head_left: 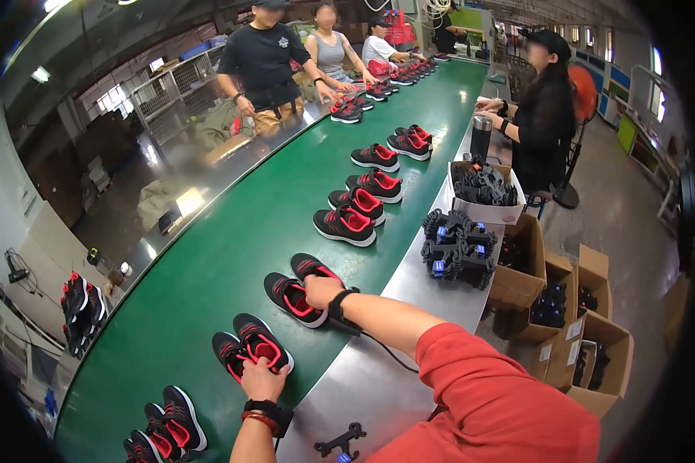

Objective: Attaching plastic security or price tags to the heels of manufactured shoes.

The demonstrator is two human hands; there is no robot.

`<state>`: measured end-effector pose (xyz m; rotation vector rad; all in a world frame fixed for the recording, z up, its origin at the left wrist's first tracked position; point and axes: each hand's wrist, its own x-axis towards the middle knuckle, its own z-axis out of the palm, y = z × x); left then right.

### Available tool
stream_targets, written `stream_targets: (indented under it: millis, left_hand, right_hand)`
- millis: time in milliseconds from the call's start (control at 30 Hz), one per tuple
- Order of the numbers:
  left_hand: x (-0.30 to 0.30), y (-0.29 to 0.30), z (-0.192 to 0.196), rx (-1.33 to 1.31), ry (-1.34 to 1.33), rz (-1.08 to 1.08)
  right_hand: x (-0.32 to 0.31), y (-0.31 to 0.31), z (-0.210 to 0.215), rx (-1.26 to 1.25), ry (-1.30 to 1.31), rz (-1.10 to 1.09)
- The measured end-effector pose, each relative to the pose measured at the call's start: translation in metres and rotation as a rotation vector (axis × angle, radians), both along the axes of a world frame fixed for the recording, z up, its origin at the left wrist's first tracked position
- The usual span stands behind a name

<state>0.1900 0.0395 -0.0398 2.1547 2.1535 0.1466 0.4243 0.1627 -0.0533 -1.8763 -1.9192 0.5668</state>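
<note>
— What was hard to see? 
— The lowest pair of shoes [166, 432] was cut off at the frame's bottom edge, and the faces of the people across the belt were blurred. The black parts in the open boxes [483, 189] could not be told apart.

— How were the hands placed? 
— The left hand [264, 380], wearing a black band and a red bangle, was closed on the heel end of the near pair of shoes [251, 347]. The right hand [321, 292], its arm in a red sleeve reaching across, was curled onto the next pair of shoes [297, 287]; whether it truly gripped one could not be told.

— And the room around them? 
— Both pairs lay on the green belt [208, 262], near its right edge beside the steel counter [363, 378]. The belt's left half lay bare; more pairs ran on in a row toward the far end.
</note>
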Motion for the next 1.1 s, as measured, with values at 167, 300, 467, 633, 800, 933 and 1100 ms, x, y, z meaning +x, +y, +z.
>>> stream_targets:
  millis: [167, 300, 467, 633, 800, 933, 1100]
  left_hand:
    - [0.0, -0.002, 0.0, 0.018, 0.002, 0.037]
    - [-0.007, -0.006, -0.007, 0.019, 0.022, 0.061]
    - [-0.005, -0.002, 0.004, -0.046, -0.007, 0.042]
    - [-0.013, -0.004, 0.006, -0.125, 0.022, 0.101]
    - [-0.022, -0.009, 0.002, -0.108, 0.031, 0.105]
    - [-0.019, -0.008, 0.01, -0.087, 0.036, 0.06]
    - [-0.033, -0.009, -0.003, -0.023, -0.007, 0.05]
  right_hand:
    - [-0.007, -0.01, -0.016, 0.184, -0.098, -0.07]
    - [-0.014, -0.009, -0.013, 0.11, -0.087, -0.073]
    - [-0.016, -0.012, -0.008, 0.059, -0.099, -0.072]
    - [-0.026, -0.012, -0.007, 0.051, -0.106, -0.059]
    - [-0.034, -0.017, 0.001, -0.012, -0.088, -0.064]
    - [-0.03, -0.017, 0.004, -0.018, -0.103, -0.076]
    - [-0.038, -0.02, 0.0, -0.079, 0.003, -0.048]
